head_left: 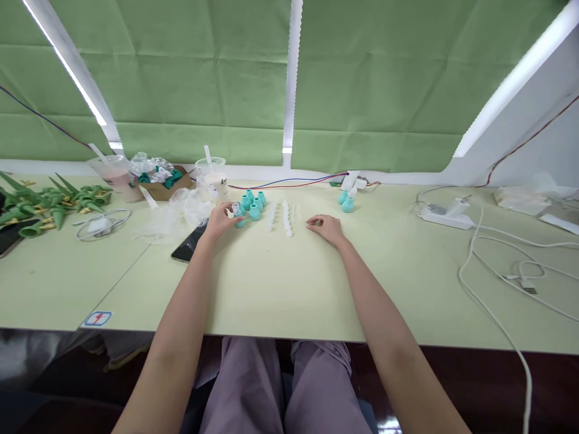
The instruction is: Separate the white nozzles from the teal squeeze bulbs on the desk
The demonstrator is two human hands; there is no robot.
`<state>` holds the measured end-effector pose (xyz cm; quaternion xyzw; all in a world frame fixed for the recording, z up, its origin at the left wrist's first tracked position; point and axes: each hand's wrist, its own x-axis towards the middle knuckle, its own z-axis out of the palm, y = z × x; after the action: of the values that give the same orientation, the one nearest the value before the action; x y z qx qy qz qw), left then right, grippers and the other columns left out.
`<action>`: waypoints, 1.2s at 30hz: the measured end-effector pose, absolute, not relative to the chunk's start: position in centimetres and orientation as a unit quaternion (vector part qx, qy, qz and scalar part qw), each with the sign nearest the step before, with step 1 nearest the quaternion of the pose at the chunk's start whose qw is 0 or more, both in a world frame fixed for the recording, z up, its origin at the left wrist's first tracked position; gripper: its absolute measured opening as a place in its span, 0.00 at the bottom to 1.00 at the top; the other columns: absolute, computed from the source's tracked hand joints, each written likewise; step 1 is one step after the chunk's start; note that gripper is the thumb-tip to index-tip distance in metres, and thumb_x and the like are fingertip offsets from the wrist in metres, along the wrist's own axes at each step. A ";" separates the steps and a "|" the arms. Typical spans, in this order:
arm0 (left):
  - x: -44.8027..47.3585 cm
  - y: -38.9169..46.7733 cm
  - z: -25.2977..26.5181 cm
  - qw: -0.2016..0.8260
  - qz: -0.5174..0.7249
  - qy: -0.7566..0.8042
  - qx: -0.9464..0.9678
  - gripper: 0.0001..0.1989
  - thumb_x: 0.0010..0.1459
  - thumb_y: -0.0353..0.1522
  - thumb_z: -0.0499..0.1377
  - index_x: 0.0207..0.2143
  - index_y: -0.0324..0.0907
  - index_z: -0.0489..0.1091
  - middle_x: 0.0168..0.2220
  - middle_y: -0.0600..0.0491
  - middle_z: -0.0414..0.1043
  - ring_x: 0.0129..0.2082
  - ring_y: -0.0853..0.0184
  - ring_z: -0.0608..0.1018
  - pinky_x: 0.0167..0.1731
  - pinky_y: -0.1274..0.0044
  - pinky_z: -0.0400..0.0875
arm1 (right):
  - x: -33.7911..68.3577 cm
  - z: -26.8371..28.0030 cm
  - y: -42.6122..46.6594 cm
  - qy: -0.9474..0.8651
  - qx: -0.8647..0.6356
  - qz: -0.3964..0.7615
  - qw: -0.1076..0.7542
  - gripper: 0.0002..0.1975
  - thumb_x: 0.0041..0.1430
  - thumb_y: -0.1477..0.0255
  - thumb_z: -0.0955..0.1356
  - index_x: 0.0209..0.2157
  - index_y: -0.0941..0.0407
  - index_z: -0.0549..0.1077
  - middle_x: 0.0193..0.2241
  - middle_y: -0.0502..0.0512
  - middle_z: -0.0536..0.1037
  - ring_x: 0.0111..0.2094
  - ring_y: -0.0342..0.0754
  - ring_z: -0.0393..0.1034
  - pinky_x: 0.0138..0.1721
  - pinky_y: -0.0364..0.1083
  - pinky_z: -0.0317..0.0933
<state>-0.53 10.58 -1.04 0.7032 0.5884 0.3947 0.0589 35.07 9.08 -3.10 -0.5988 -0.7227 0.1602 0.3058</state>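
From the head camera, the left hand (221, 218) pinches a teal bulb (239, 218), apparently capped with a clear nozzle, beside the teal cluster (253, 204) on the surface (280, 283). Likely light and squashy; grip its belly. Right hand (326, 228) rests loosely curled, holding nothing.

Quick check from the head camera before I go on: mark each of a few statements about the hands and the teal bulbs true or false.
1. The left hand is at the cluster of teal bulbs. True.
2. The right hand grips a teal bulb. False: it rests on the table beside the rows of white pieces.
3. A dark phone lies by the left forearm. True.
4. The white power strip sits to the left of the bulbs. False: it lies far to the right.
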 end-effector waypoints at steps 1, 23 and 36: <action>-0.6 10.6 -1.0 0.061 0.392 0.590 0.703 0.25 0.41 0.44 0.64 0.42 0.42 0.71 0.31 0.55 0.69 0.27 0.70 0.66 0.30 0.78 0.62 | 35.0 -3.2 9.1 -0.720 -0.600 0.159 0.311 0.07 0.49 0.64 0.69 0.31 0.47 0.77 0.32 0.45 0.78 0.31 0.44 0.67 0.42 0.49 0.47; -0.7 10.8 -1.4 0.079 0.420 0.574 0.698 0.18 0.42 0.43 0.63 0.31 0.40 0.72 0.30 0.53 0.68 0.26 0.69 0.68 0.31 0.75 0.65 | 32.2 -3.7 9.1 -0.743 -0.589 0.013 0.317 0.11 0.53 0.73 0.65 0.40 0.52 0.68 0.30 0.48 0.77 0.37 0.47 0.68 0.41 0.47 0.47; 1.6 8.3 0.6 -0.060 0.550 0.540 0.635 0.20 0.58 0.44 0.50 0.46 0.43 0.68 0.45 0.46 0.58 0.40 0.65 0.68 0.36 0.74 0.68 | 39.8 -4.1 11.7 -0.417 -0.747 -0.021 0.518 0.33 0.52 0.64 0.62 0.58 0.60 0.50 0.58 0.67 0.59 0.57 0.59 0.53 0.51 0.54 0.54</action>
<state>1.65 8.33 0.56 0.6350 0.5396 0.5495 -0.0600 39.78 11.69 -4.12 -0.7465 -0.4165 -0.0213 0.5184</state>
